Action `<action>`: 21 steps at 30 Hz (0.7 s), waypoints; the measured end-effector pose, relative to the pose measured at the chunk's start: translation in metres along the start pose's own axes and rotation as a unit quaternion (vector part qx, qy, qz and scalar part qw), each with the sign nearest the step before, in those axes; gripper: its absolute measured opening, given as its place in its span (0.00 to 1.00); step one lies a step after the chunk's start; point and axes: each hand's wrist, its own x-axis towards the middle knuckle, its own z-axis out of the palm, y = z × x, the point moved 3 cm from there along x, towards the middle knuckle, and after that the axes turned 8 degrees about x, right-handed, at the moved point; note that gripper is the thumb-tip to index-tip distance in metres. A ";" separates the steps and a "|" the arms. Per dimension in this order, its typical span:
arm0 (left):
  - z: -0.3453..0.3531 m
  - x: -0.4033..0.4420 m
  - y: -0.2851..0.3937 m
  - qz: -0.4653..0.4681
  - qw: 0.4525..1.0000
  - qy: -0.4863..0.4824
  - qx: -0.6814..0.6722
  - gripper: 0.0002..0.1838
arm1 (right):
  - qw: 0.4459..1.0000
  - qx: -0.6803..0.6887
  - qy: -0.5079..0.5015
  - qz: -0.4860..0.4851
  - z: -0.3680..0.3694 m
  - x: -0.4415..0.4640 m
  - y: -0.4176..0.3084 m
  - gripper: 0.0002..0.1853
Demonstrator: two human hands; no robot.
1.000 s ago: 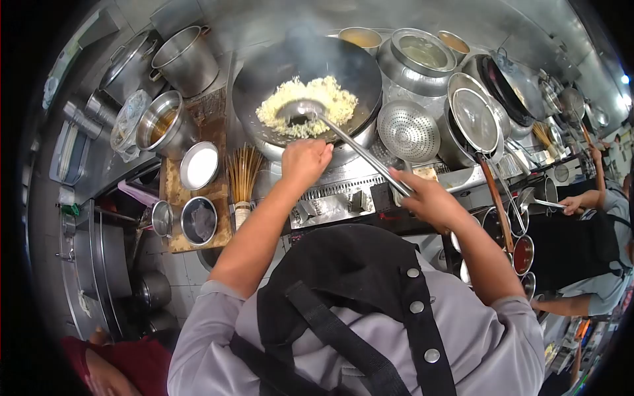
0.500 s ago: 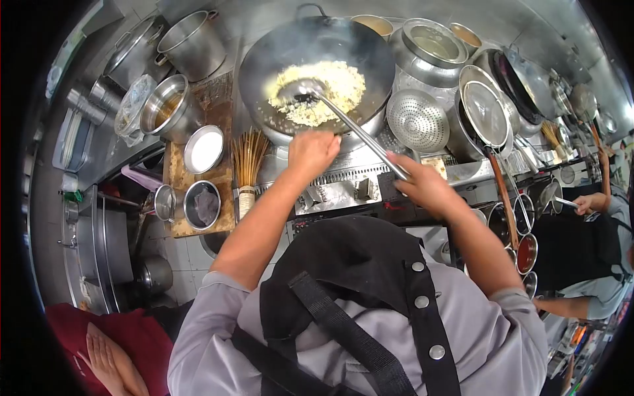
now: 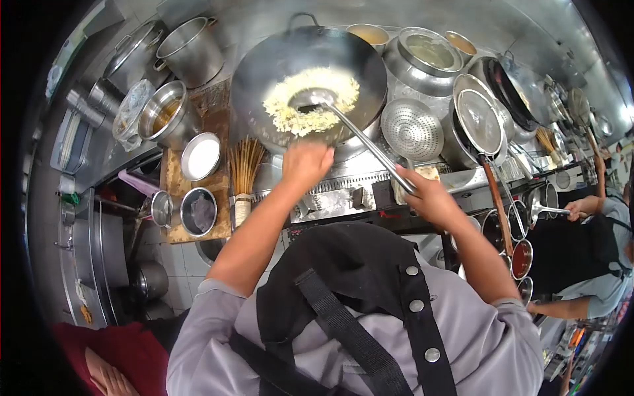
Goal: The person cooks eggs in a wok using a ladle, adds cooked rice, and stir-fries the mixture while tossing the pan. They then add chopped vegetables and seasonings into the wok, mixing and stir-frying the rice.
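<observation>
Closed at the near rim of the large dark wok (image 3: 254,72) is my left hand (image 3: 308,162), gripping it there; the exact part held is hidden beneath the fingers. My right hand (image 3: 426,193) wraps around the long metal handle of a ladle (image 3: 362,137), its bowl down in the wok. Pale yellow, crumbly food that looks like fried rice with egg (image 3: 287,117) surrounds the ladle bowl. Steam hazes the wok's far side.
Left of the wok are a bamboo brush (image 3: 244,171), a bowl of white powder (image 3: 201,157) and a pot of brown liquid (image 3: 165,112). To the right hang a perforated skimmer (image 3: 413,129) and strainers (image 3: 480,122). Another person's hand (image 3: 582,206) holds a utensil at far right.
The food has gathered nearer the ladle and the wok sits slightly lower and left in view. My right hand has shifted slightly right and down. The far-right person's hand moved left.
</observation>
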 end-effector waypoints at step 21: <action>-0.034 -0.019 0.018 0.038 0.998 -0.040 0.007 0.20 | 0.937 0.313 0.091 0.124 -0.013 -0.042 -0.021 0.34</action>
